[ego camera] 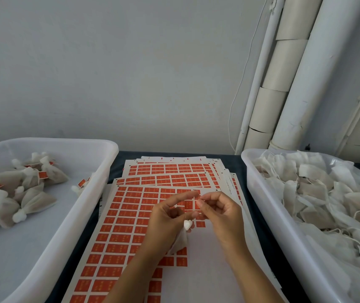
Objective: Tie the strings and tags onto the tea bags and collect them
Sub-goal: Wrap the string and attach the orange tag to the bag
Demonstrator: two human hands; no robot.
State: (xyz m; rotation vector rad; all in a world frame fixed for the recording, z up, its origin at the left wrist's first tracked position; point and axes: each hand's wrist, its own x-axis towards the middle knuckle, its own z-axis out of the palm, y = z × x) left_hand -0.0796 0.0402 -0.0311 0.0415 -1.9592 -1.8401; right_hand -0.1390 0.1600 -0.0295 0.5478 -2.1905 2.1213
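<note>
Two bare hands over stacked sheets of orange tags [131,215] on the worktop: left hand [166,224] gripping a tea bag [181,237] by its gathered neck, fingers of the right hand [220,213] pinched on something small, seemingly a tag or string end. About a dozen tied bags [21,193] collected in the left tub [100,162]. Far more untied bags [327,204] waiting in the right tub [260,204].
</note>
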